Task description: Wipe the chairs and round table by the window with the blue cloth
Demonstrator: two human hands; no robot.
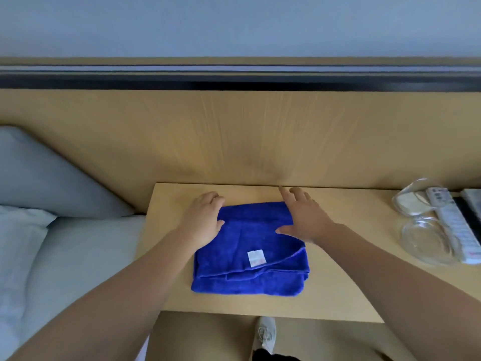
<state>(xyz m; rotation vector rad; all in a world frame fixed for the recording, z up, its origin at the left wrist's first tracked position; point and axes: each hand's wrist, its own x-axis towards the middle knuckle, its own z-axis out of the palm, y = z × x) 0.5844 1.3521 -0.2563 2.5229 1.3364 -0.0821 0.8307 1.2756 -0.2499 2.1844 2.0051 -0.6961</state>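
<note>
- blue cloth (250, 247) lies folded on wooden bedside table (338, 282), white tag up.
- left hand (203, 221): fingers curled over cloth's far-left corner, thumb on top, gripping it.
- right hand (305, 220): fingers straight and spread, resting at far-right edge.

Head view, close above blue cloth (234, 243)

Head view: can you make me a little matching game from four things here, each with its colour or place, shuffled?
Things:
1 cloth
2 pillow
3 glass dish
4 shoe

Colour or place:
A far left
B see-through
C blue
D bottom of the picture

Pairs: 1-C, 2-A, 3-B, 4-D.
</note>
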